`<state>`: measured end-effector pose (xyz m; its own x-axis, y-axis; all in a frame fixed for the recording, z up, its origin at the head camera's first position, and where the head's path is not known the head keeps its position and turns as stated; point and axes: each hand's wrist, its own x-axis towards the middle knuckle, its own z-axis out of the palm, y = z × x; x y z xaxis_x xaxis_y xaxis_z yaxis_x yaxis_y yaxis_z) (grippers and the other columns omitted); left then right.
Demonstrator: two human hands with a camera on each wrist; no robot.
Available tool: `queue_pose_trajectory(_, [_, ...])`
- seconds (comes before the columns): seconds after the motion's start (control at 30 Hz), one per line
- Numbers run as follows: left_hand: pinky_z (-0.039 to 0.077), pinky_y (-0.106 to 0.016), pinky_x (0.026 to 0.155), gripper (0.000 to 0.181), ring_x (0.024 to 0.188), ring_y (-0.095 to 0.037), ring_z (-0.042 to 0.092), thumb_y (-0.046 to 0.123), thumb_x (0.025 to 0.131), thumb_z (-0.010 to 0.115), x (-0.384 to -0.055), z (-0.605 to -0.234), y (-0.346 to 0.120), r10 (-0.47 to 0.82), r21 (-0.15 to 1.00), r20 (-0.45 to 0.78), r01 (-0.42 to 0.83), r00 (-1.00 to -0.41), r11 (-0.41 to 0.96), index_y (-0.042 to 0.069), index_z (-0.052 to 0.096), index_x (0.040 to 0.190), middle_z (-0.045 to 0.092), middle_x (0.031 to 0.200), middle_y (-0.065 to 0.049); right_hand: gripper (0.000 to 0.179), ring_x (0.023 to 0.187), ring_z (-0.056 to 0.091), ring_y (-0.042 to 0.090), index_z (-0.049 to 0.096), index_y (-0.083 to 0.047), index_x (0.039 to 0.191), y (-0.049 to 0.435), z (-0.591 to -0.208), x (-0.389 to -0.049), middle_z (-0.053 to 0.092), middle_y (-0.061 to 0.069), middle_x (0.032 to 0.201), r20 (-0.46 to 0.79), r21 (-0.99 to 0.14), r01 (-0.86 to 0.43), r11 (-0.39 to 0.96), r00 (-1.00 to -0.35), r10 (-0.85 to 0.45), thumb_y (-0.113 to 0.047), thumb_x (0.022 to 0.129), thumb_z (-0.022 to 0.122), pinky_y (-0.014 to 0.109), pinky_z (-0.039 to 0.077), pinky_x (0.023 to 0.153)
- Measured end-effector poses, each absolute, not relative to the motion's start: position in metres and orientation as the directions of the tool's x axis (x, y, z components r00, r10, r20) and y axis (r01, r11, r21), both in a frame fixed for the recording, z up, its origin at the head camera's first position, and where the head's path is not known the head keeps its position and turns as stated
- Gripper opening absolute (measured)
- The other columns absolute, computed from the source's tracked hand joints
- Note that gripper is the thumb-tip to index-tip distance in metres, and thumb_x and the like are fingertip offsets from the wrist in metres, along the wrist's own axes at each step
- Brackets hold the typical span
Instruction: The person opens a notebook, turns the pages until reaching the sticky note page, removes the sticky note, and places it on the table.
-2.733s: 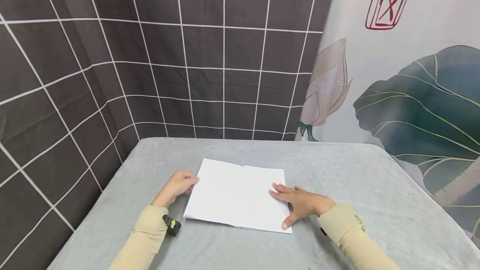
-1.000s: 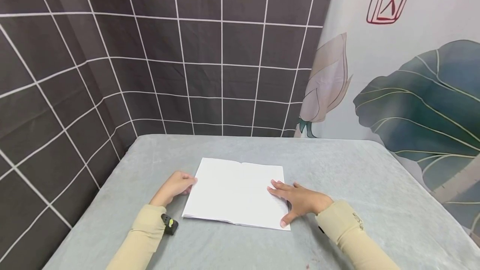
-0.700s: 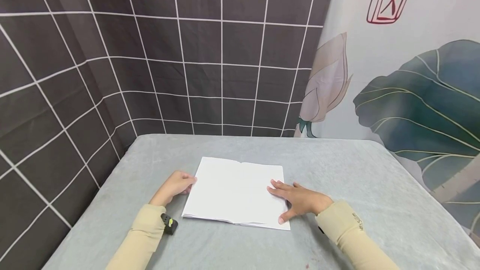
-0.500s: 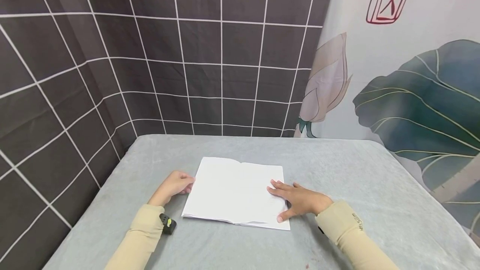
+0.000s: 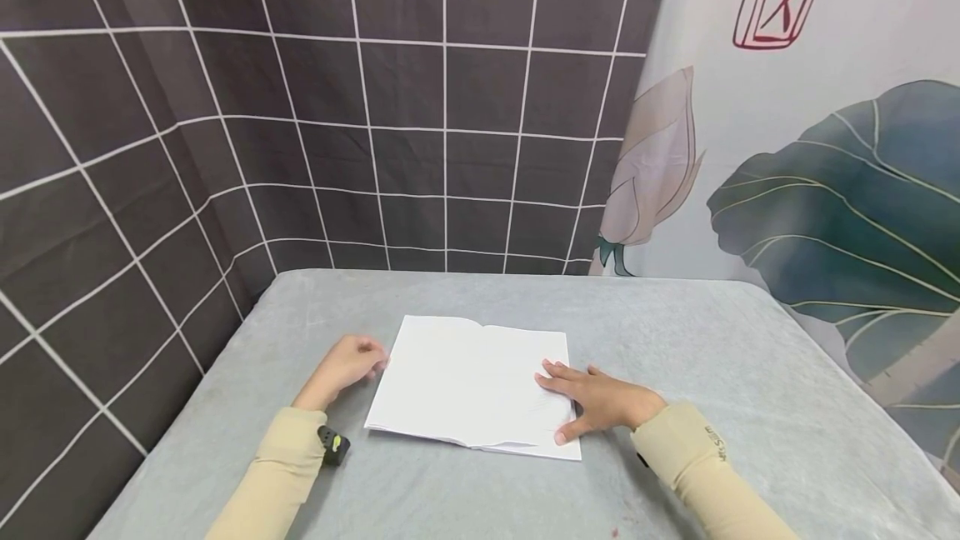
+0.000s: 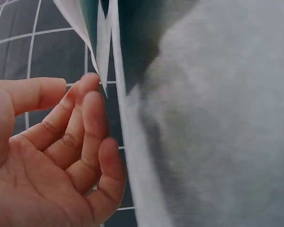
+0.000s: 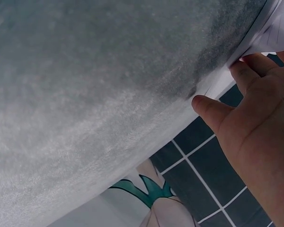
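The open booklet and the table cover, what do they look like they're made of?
The open booklet looks like matte white paper, with thin separate page edges at its near side. The table cover seems a grey fabric, perhaps felt or velvet: its surface looks mottled and fuzzy.

Left fingers (image 6: 93, 116) curl loosely, right fingers (image 5: 558, 386) spread.

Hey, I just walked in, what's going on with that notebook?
A person in beige sleeves has a white notebook lying open on the gray table. Their right hand is spread over the right page, whose near edge seems slightly lifted. Their left hand is by the left edge, thumb apart from the fingers, so it isn't pinching any pages.
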<state>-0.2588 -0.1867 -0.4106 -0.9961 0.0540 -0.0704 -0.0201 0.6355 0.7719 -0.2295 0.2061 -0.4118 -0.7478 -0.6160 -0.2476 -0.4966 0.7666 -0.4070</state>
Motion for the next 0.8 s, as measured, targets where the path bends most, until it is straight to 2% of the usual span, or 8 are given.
queue_pose_trajectory(0.2, [0.052,-0.041,0.078,0.023,0.087,-0.025,0.063,0.015,0.092,0.056,-0.247,-0.390,-0.168,0.083,0.664,0.089,0.122,-0.993,0.738,-0.002,0.068,0.102,0.069,0.095,-0.014,0.092,0.145,0.022,0.037,0.035,-0.008,0.148,0.206,-0.411,-0.229,0.021,0.016,0.158,-0.244,-0.421,-0.496,0.759,-0.745,-0.621,-0.049,0.076,0.073,0.066,0.014,0.111])
queue_pose_trajectory(0.47, [0.049,-0.034,0.071,0.010,0.075,-0.016,0.060,0.013,0.088,0.062,-0.230,-0.373,-0.135,0.203,0.548,0.258,0.315,-0.945,0.775,0.008,0.070,0.093,0.069,0.084,-0.004,0.091,0.145,0.022,0.036,0.035,-0.009,0.148,0.206,-0.413,-0.229,0.022,0.016,0.158,-0.243,-0.416,-0.496,0.763,-0.747,-0.618,-0.050,0.077,0.072,0.065,0.014,0.111])
queue_pose_trajectory(0.6, [0.046,-0.031,0.066,0.008,0.072,-0.015,0.060,0.015,0.086,0.066,-0.221,-0.374,-0.118,0.293,0.407,0.406,0.458,-0.866,0.791,0.011,0.071,0.091,0.069,0.079,0.001,0.090,0.145,0.022,0.036,0.035,-0.009,0.148,0.206,-0.414,-0.229,0.022,0.016,0.159,-0.245,-0.413,-0.491,0.767,-0.751,-0.613,-0.051,0.077,0.072,0.065,0.014,0.111])
queue_pose_trajectory(0.7, [0.045,-0.032,0.066,0.011,0.071,-0.016,0.061,0.020,0.084,0.070,-0.215,-0.379,-0.105,0.383,0.256,0.512,0.562,-0.769,0.787,0.012,0.071,0.092,0.069,0.078,0.002,0.090,0.145,0.022,0.035,0.035,-0.010,0.148,0.206,-0.413,-0.230,0.021,0.015,0.159,-0.249,-0.411,-0.487,0.771,-0.754,-0.608,-0.052,0.077,0.071,0.065,0.014,0.111])
queue_pose_trajectory(0.8, [0.043,-0.031,0.064,0.017,0.069,-0.014,0.059,0.027,0.082,0.072,-0.209,-0.383,-0.093,0.472,0.114,0.563,0.629,-0.678,0.769,0.013,0.071,0.092,0.068,0.077,0.004,0.090,0.145,0.022,0.035,0.035,-0.010,0.148,0.206,-0.414,-0.230,0.022,0.015,0.159,-0.250,-0.404,-0.489,0.773,-0.754,-0.608,-0.052,0.078,0.071,0.065,0.015,0.111])
